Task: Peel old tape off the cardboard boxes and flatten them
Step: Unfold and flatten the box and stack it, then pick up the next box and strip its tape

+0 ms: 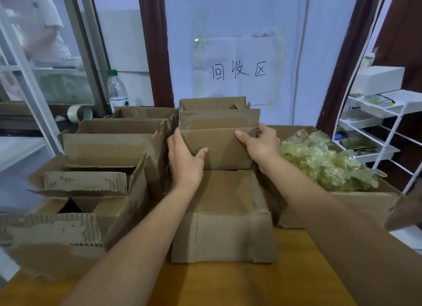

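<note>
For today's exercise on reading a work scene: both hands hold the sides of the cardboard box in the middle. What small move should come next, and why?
Probably press the two sides inward so the box collapses flat. The left hand and right hand grip opposite sides of the cardboard box, whose flaps are open and show no tape, and peeled tape already fills the box on the right.

Standing upright at mid-desk, a flattened brown cardboard box [219, 149], with open-flapped cardboard boxes [109, 150] crowding beside its left.
</note>
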Demonstrator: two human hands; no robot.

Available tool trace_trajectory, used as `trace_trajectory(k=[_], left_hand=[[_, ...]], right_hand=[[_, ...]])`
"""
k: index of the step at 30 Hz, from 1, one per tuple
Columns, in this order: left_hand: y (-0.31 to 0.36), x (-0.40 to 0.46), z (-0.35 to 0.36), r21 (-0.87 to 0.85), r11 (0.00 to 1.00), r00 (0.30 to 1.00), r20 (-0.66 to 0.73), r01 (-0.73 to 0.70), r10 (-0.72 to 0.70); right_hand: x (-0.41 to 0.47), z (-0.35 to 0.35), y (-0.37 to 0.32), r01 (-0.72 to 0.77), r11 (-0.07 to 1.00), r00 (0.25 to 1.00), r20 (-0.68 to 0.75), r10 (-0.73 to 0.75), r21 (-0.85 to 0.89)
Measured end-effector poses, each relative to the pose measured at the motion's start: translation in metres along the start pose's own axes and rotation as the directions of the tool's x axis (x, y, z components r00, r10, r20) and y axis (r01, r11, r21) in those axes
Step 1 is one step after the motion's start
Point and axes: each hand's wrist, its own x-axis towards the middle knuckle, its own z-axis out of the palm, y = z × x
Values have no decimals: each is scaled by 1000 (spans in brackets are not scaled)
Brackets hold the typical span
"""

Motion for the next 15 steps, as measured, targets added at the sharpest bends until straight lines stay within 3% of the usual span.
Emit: trace_trajectory(k=[15], left_hand=[[71,-11,-46,-133,988,996,40,-78,84]], right_hand=[[-21,-38,-57,113,992,993,-33,-111,54]])
